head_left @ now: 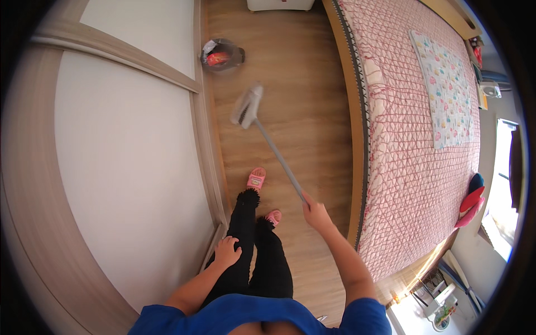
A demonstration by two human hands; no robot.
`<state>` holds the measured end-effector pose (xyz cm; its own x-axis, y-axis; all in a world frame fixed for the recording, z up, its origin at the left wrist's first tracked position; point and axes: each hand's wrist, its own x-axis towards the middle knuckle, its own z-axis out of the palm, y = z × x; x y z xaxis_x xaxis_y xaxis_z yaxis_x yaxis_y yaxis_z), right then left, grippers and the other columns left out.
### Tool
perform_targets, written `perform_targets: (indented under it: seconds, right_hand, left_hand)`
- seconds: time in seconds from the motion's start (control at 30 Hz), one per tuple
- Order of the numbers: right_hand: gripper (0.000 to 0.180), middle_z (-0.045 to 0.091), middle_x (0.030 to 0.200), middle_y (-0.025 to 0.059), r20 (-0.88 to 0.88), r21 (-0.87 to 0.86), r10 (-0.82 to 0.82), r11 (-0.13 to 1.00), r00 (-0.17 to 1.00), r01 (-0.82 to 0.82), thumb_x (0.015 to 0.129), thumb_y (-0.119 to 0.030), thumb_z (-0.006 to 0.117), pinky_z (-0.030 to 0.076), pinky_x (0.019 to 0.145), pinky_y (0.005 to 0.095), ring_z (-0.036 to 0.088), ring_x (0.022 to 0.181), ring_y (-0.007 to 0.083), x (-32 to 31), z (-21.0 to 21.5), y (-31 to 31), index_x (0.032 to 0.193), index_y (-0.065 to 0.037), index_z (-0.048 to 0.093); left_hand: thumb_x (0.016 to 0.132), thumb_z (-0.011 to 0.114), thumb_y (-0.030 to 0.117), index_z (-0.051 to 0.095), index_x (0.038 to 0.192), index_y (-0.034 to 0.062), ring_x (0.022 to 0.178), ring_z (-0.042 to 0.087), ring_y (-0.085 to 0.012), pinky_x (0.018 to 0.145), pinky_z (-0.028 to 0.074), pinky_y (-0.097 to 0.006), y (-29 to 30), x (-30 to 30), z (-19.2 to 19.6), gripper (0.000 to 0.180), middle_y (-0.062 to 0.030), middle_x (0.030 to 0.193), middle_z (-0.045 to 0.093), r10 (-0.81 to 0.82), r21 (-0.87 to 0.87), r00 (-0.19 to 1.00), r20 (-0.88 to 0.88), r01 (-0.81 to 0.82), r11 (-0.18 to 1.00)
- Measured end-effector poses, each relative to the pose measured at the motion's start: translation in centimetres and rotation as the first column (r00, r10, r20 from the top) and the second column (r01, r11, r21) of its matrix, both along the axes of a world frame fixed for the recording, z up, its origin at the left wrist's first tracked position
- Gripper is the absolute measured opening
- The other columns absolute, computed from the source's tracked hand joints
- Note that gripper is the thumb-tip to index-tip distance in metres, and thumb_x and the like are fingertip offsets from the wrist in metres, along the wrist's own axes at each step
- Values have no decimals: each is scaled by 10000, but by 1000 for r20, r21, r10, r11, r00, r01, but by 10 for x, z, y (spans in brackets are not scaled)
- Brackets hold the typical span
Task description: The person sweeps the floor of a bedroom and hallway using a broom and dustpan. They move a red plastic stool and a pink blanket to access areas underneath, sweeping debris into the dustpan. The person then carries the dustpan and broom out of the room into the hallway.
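Observation:
My right hand (316, 213) is wrapped round the upper end of a grey handle that belongs to a long-handled broom (277, 153). Its pale head (247, 106) is over the wooden floor ahead of my feet, slightly blurred, with a dark strip along one side. My left hand (228, 252) lies on my left thigh over the black trousers (241, 226), fingers somewhat apart and holding nothing. Pink slippers (256, 178) are on my feet, the left one farther forward than the right.
A small waste bin (223, 56) with red and white rubbish stands by the wardrobe doors (128, 128) on the left. A bed (391, 111) with a pink patterned cover lines the right side. At the far end is a white piece of furniture (279, 4).

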<state>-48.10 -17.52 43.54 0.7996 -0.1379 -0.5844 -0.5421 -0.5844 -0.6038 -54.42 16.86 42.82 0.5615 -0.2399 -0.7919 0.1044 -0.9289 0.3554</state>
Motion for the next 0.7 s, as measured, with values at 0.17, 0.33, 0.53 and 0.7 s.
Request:
perform_targets:
  seconds: [0.17, 0.33, 0.53, 0.7]
  right_hand:
    - [371, 555, 773, 248, -28, -57, 205, 977, 978, -207, 793, -155, 446, 431, 651, 485, 532, 724, 416, 116, -39, 32, 1162, -151, 477]
    - [394, 560, 810, 244, -64, -80, 230, 969, 971, -235, 796, -147, 445, 430, 695, 474, 531, 762, 413, 170, -54, 36, 1187, -187, 454]
    - [415, 562, 863, 239, -21, -13, 86, 996, 996, -87, 796, -140, 435, 438, 697, 462, 537, 798, 406, 158, -41, 24, 1209, -176, 419]
    - [398, 554, 928, 233, -91, 111, -6, 994, 996, 16, 804, -151, 426, 432, 727, 441, 530, 853, 398, 175, -63, 39, 1201, -176, 434]
  left_hand:
    - [710, 596, 192, 560, 917, 78, 976, 485, -307, 822, 401, -417, 10, 14, -3, 239, -105, 1049, 539, 173, -118, 982, 81, -163, 980]
    - [702, 600, 164, 569, 897, 66, 948, 500, -314, 818, 406, -395, 6, 19, -2, 220, -115, 1017, 557, 198, -93, 977, 76, -190, 977]
    - [713, 596, 165, 577, 887, 60, 949, 501, -309, 824, 403, -396, 2, 29, 1, 204, -115, 1015, 557, 198, -84, 978, 66, -193, 978]
    - [717, 591, 164, 579, 880, 53, 942, 502, -308, 823, 402, -398, -2, 29, 1, 197, -118, 1000, 559, 160, -68, 986, 54, -156, 985]
